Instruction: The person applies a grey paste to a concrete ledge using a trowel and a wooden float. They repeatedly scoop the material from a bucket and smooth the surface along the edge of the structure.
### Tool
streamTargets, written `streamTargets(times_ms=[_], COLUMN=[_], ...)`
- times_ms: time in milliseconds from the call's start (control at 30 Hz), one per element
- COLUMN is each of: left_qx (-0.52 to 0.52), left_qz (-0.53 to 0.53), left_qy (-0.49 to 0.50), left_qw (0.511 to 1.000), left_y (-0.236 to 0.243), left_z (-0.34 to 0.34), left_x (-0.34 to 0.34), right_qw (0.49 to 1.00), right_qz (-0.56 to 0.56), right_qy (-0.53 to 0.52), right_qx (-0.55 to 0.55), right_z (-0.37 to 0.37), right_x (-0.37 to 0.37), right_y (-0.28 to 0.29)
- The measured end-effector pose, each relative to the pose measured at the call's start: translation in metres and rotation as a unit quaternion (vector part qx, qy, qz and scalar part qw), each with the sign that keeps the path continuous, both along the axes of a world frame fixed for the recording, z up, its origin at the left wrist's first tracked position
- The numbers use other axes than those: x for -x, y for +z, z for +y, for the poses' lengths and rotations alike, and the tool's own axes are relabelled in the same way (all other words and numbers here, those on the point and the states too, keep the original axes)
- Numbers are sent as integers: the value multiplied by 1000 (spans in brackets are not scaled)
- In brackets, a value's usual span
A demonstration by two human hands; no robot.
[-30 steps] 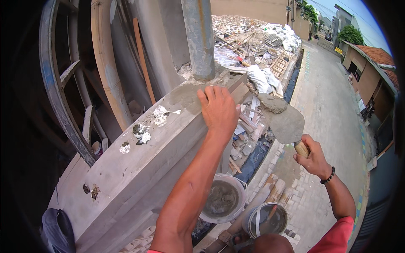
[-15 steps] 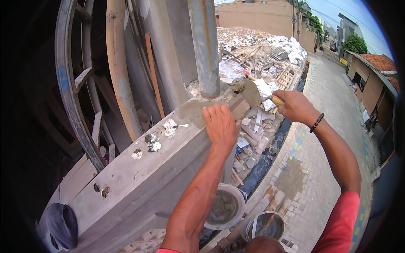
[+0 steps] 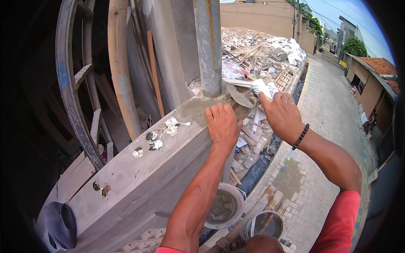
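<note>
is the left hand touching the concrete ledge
Touching: in the head view, the left hand rests on top of the concrete ledge, draped over its edge.

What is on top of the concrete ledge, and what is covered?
The concrete ledge bears white splotches, a grey mortar patch and dark cloth. The surface beneath that cloth and under the left hand's fingers cannot be seen.

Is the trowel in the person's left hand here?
No, the left hand rests on the edge of the concrete ledge, while the trowel is in the right hand.
</note>
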State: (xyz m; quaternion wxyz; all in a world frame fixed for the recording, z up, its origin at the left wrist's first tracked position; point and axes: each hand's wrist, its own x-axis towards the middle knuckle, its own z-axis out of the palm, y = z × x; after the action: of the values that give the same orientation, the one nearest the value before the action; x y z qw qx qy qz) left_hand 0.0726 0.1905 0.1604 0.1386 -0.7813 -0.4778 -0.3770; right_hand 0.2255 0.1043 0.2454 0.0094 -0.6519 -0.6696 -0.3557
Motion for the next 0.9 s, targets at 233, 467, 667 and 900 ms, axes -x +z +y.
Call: streamTargets(times_ms=[233,467,667,900], left_qx=[7,8,-3,1], left_qz=[0,-3,-5,3], left_qy=[1,9,10,11], left_qw=[1000,1000,1000,1000], left_y=[1,-1,-3,-3], left_z=[0,1,3,4], left_x=[-1,-2,-3,-1], right_qw=[999,997,993,989], right_qz=[-39,5,10,-19], right_qy=[-21,26,36,40], right_qx=[15,77,116,138], right_z=[-5,-13,-9,-11], right_x=[15,24,21,18], right_y=[-14,-20,-2,3])
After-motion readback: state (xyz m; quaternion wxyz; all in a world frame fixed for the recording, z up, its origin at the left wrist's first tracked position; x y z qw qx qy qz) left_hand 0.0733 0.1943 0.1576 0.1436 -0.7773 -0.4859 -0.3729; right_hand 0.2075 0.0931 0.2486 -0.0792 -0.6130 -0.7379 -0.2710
